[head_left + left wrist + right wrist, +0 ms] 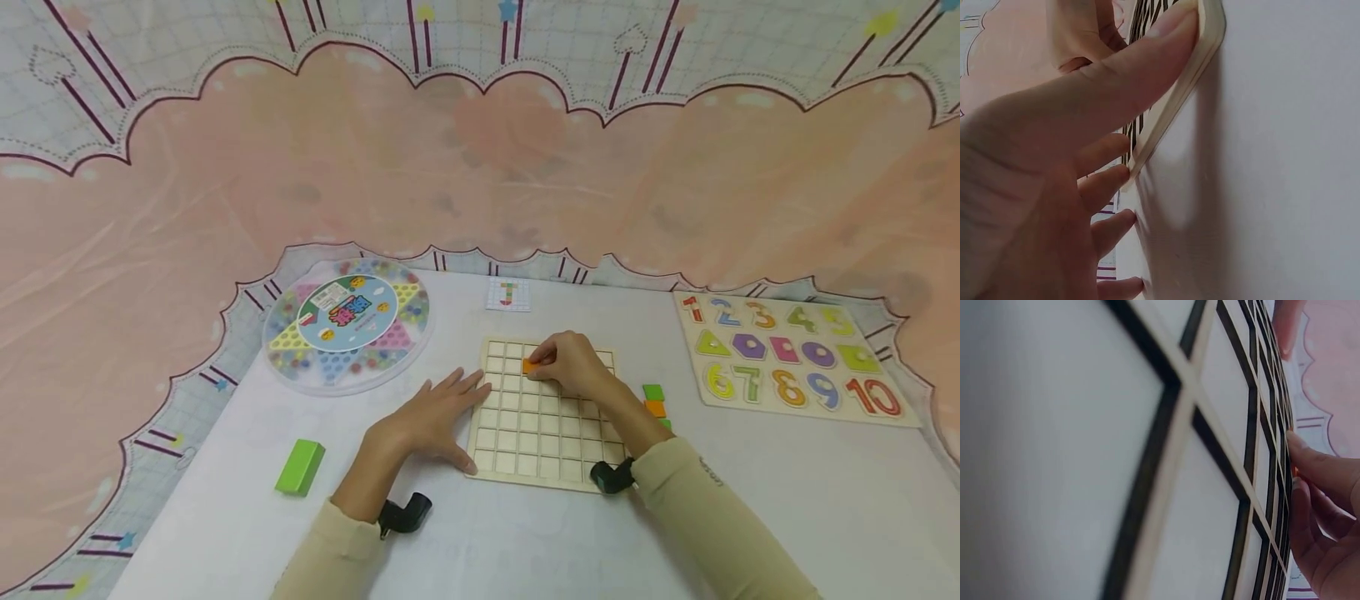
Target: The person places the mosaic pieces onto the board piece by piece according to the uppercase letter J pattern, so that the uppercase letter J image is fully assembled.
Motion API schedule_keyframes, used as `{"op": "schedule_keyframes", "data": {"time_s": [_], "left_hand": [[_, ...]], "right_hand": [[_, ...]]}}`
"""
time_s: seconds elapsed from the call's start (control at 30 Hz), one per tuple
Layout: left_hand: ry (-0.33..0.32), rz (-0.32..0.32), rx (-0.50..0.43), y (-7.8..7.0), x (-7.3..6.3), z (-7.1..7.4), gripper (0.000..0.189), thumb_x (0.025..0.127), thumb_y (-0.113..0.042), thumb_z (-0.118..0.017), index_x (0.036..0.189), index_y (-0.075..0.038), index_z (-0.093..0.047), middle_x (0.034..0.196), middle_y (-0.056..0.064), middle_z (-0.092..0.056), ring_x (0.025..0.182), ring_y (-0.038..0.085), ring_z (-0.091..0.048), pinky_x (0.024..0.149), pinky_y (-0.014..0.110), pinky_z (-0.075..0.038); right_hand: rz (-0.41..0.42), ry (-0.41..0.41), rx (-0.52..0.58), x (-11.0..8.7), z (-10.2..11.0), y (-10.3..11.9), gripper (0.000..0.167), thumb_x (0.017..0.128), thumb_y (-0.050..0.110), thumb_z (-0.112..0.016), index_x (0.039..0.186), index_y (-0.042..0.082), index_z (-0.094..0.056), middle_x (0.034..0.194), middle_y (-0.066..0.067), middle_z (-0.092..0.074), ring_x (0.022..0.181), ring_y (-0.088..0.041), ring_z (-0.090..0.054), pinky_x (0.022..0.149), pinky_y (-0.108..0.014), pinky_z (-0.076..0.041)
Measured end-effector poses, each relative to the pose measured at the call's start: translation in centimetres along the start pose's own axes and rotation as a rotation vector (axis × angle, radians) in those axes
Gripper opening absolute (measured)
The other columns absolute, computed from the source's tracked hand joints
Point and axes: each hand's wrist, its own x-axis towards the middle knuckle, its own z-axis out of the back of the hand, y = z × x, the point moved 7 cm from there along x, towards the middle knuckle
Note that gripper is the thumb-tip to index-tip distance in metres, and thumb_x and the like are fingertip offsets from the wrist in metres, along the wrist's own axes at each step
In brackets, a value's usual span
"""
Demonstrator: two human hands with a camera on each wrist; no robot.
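Observation:
A wooden grid board (517,446) with square cells lies in the middle of the white table. My right hand (573,364) pinches an orange square tile (529,367) over a cell near the board's far side. In the right wrist view that hand (1329,515) is at the far end of the grid, with only a sliver of orange between thumb and finger. My left hand (435,414) is spread at the board's left edge, its thumb and fingertips touching the rim. The left wrist view shows the left thumb (1141,62) resting on the board's edge.
Green and orange tiles (654,408) lie right of the board, partly behind my right forearm. A pattern card (508,294) lies beyond it. A number-and-shape puzzle (802,358) is far right, a round Chinese checkers set (345,325) back left, a green block (300,467) front left.

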Motion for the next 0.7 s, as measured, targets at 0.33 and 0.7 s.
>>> {"op": "schedule_keyframes", "data": {"time_s": [0.33, 0.7], "left_hand": [[0.013, -0.022, -0.004, 0.1, 0.6, 0.2, 0.118, 0.064, -0.046, -0.095, 0.160, -0.015, -0.035, 0.174, 0.003, -0.019, 0.162, 0.034, -0.011, 0.127, 0.069, -0.011], [0.008, -0.035, -0.022, 0.3, 0.5, -0.1, 0.117, 0.065, -0.044, -0.094, 0.160, -0.014, -0.034, 0.174, 0.003, -0.017, 0.162, 0.035, -0.010, 0.126, 0.070, -0.008]], "right_hand": [[-0.018, 0.018, 0.012, -0.1, -0.1, -0.1, 0.018, 0.085, 0.014, -0.083, 0.101, 0.006, -0.080, 0.104, -0.010, -0.076, 0.088, -0.017, -0.066, 0.078, -0.027, -0.055], [-0.030, 0.132, 0.140, -1.0, 0.4, -0.5, 0.028, 0.090, 0.026, -0.078, 0.114, 0.010, -0.076, 0.120, -0.008, -0.074, 0.109, -0.021, -0.068, 0.098, -0.039, -0.056]]}}
